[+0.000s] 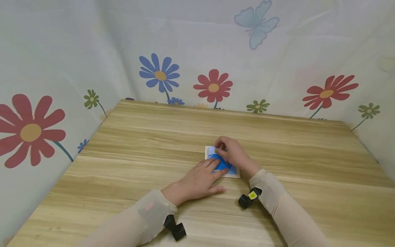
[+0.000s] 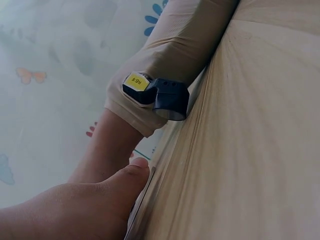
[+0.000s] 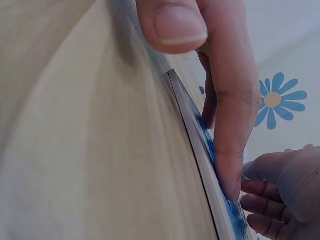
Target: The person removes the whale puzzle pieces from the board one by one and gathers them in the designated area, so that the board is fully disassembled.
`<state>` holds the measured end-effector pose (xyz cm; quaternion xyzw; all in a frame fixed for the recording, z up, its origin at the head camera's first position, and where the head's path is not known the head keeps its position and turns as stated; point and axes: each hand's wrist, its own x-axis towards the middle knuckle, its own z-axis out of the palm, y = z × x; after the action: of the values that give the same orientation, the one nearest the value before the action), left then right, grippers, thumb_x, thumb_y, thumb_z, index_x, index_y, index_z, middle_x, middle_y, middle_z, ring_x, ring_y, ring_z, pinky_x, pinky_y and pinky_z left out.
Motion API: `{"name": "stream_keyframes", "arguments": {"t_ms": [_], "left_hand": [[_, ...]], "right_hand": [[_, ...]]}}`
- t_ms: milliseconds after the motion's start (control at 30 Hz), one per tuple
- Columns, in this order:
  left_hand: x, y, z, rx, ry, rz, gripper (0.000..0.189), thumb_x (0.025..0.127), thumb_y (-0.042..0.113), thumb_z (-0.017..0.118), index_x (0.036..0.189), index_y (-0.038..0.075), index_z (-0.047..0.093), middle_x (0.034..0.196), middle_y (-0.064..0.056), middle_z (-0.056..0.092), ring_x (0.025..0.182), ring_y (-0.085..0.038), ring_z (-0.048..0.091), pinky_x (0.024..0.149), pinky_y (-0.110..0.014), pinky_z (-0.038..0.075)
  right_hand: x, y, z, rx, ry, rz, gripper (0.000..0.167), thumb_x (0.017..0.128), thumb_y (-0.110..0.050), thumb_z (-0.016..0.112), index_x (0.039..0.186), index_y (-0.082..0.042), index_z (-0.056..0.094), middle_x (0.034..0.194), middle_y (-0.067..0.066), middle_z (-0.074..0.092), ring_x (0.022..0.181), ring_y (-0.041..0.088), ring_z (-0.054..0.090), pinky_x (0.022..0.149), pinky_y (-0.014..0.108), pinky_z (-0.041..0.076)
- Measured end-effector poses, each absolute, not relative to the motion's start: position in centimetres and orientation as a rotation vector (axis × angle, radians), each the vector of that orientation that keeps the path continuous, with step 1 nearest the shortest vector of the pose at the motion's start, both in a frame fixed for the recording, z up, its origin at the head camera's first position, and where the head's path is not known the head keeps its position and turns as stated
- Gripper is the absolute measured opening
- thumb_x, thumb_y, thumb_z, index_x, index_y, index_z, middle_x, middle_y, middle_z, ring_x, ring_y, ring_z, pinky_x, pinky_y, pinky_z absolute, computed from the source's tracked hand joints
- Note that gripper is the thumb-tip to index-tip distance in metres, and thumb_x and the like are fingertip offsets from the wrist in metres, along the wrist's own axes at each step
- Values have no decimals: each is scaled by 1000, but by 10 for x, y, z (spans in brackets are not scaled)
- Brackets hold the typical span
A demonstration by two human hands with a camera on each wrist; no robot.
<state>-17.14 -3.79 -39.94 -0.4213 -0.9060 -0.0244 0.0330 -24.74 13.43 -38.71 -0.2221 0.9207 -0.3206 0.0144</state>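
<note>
A small flat picture board (image 1: pixel 238 173) with a pale border and a blue picture with a yellow bit lies on the table. My left hand (image 1: pixel 197 178) rests over its near left part, fingers straight and touching the picture; the thumb lies off the board on the near side. In the right wrist view the left index finger (image 3: pixel 231 115) presses on the blue surface. My right hand (image 1: pixel 235 153) is above the board's far side, fingers bent and thumb close to the index finger at the far left part. Whether a small piece is between those fingertips is hard to see.
The wood-grain table (image 1: pixel 139 137) extends around the board. A pale cloth wall (image 1: pixel 191 37) with printed flowers and a butterfly stands behind it and at both sides. A black wrist camera (image 1: pixel 175 228) is strapped to the left sleeve, another black camera (image 1: pixel 245 201) to the right.
</note>
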Motion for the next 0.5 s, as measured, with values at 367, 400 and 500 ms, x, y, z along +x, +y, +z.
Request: {"name": "stream_keyframes", "arguments": {"t_ms": [367, 400, 500], "left_hand": [[-171, -37, -398, -1274, -2821, -28, 61, 96, 61, 38, 146, 26, 43, 152, -10, 39, 142, -26, 34, 114, -50, 32], [-171, -37, -398, -1273, -2822, -28, 61, 96, 61, 38, 146, 26, 43, 152, -10, 39, 142, -26, 34, 114, -50, 31], [-171, -37, -397, -1274, -2824, -30, 61, 96, 61, 38, 146, 26, 42, 152, -10, 39, 142, -26, 33, 114, -49, 31]], "right_hand": [[-245, 136, -385, -680, 2870, -1125, 7, 94, -11, 61, 97, -6, 64, 87, 6, 67, 79, 17, 60, 72, 29, 50], [-245, 136, -385, -685, 2863, -1138, 7, 94, -11, 61, 96, -6, 64, 87, 7, 67, 79, 16, 60, 73, 29, 50], [-244, 137, -383, -678, 2851, -1150, 6, 94, -11, 61, 96, -6, 64, 86, 7, 68, 78, 16, 60, 73, 29, 50]]}}
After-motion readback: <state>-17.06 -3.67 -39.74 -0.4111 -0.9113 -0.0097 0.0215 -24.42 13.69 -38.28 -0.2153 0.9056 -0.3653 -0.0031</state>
